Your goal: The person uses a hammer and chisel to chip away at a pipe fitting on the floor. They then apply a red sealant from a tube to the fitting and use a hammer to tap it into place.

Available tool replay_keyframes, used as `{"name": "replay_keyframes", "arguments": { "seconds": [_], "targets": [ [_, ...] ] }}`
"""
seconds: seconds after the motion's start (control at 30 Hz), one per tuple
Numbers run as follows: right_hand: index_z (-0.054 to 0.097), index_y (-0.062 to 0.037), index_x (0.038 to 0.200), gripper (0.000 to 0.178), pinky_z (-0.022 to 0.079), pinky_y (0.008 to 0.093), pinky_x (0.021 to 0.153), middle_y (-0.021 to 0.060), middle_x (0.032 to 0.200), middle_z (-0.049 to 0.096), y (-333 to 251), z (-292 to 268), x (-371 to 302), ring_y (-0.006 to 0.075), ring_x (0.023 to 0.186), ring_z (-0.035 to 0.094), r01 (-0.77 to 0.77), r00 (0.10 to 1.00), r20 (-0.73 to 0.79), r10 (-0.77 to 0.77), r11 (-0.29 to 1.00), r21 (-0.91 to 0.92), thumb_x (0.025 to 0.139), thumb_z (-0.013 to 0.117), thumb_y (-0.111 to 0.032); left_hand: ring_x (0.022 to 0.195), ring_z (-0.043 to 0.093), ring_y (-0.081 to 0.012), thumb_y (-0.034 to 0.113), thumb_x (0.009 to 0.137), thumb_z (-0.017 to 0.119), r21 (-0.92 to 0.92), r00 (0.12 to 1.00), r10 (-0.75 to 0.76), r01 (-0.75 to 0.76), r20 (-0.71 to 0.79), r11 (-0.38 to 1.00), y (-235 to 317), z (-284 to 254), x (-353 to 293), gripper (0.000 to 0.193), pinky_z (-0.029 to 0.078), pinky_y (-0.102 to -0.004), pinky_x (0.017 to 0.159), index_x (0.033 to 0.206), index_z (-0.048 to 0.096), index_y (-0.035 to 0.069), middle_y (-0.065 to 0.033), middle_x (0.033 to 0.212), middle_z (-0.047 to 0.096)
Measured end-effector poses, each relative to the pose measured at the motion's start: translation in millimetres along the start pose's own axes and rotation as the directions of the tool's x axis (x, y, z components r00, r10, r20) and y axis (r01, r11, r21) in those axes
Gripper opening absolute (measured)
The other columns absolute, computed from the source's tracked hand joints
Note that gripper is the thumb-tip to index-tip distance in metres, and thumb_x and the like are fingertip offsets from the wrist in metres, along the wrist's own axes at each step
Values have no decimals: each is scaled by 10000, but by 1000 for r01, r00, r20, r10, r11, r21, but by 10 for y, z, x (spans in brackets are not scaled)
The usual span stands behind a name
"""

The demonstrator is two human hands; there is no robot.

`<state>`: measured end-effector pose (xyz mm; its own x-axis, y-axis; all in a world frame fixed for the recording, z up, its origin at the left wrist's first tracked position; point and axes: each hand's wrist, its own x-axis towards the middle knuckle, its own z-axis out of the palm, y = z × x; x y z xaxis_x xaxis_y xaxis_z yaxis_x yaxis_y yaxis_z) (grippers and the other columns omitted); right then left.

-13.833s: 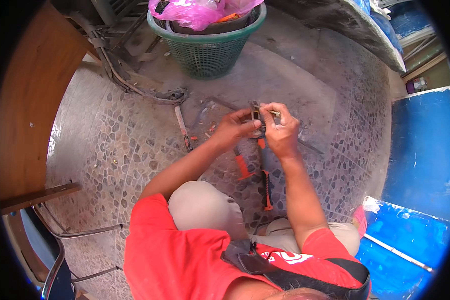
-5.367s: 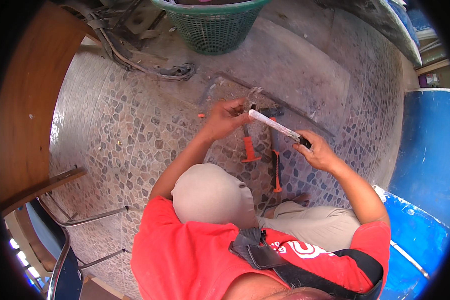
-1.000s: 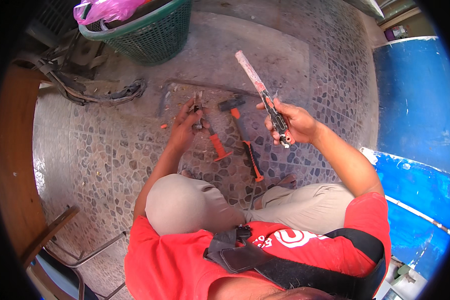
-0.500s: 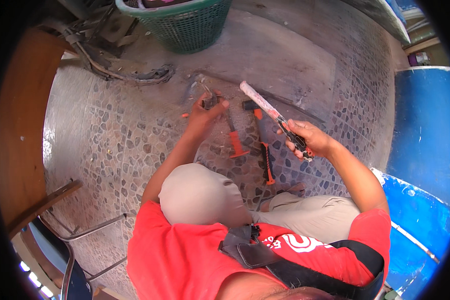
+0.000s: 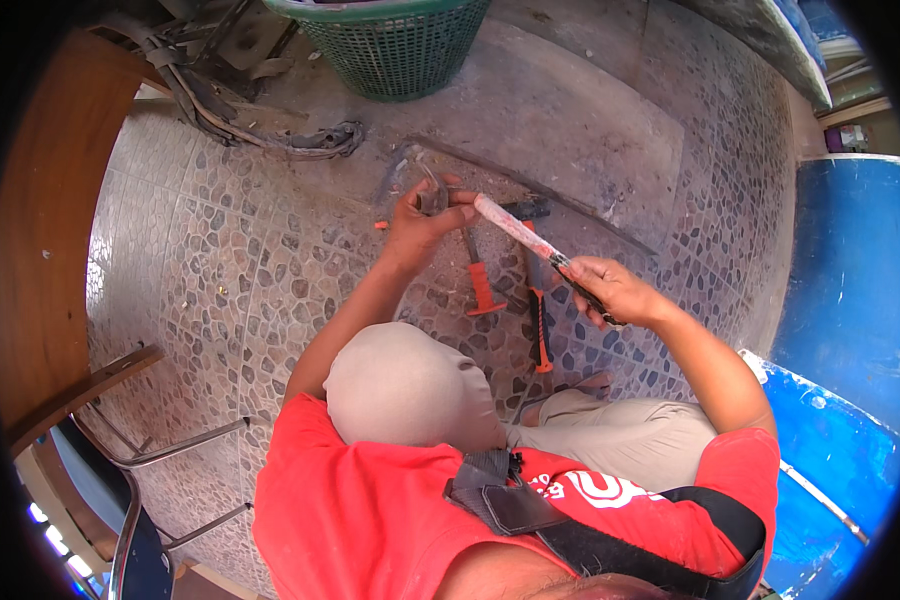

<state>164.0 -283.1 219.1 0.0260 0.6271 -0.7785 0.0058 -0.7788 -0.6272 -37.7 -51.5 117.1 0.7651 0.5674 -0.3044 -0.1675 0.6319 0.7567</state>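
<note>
My right hand (image 5: 610, 290) is closed around the dark handle of a long, narrow tool with a pinkish-white, stained blade (image 5: 515, 228). Its kind is not clear. The blade slants up to the left, and its tip is at the fingertips of my left hand (image 5: 420, 228). Between my left thumb and fingers is a small grey piece (image 5: 433, 198), partly hidden, perhaps metal. On the floor below lies a chisel with an orange hand guard (image 5: 482, 290). Right of it, a hammer with an orange and black handle (image 5: 540, 335) lies partly behind the blade.
A green plastic basket (image 5: 390, 50) stands ahead. Bundled dark cables (image 5: 310, 145) lie at the far left. A wooden panel (image 5: 60, 230) and a metal-legged chair (image 5: 135, 500) are on my left. Blue drums or panels (image 5: 845, 270) line the right. A shallow, dusty recess edge (image 5: 540, 190) crosses the floor.
My right hand has brought the blade left and down, so its tip now meets my left fingertips. My left hand still holds the grey piece, slightly turned. The view has shifted a little.
</note>
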Motion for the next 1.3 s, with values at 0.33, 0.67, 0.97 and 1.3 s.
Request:
{"name": "replay_keyframes", "arguments": {
  "seconds": [0.33,0.67,0.97,1.3],
  "targets": [
    [587,-101,1371,525,473,276,562,-2,776,554,-41,186,-22,96,623,536,91,979,-165,-116,984,-152,1047,509,-507,1022,693,-262,-56,821,773,-186,987,-163,161,1,969,-159,-6,5,538,620,-426,897,1280,504,23,-109,1073,651],
    [532,-78,1431,528,453,237,537,4,786,538,-3,222,-4,75,597,522,120,983,-124,-137,983,-137,1060,515,-452,1034,701,-255,-41,889,704,-228,976,-211,219,59,949,-175,9,-30,408,628,-401,898,1253,554,65,-93,1075,665],
    [527,-70,1429,534,426,244,512,-4,746,517,-73,252,0,69,565,491,175,974,-112,-196,968,-179,1063,503,-458,1006,692,-221,3,879,735,-252,976,-214,218,43,943,-174,-15,-52,470,612,-363,870,1292,523,83,-83,1079,678],
    [558,-67,1380,499,440,277,538,-26,673,499,-183,268,-26,84,570,502,120,985,-101,-137,981,-153,1066,499,-451,938,649,-161,-10,899,673,-307,976,-180,208,119,929,-224,-58,-29,463,591,-365,881,1315,498,95,-31,997,628]
  ]
}}
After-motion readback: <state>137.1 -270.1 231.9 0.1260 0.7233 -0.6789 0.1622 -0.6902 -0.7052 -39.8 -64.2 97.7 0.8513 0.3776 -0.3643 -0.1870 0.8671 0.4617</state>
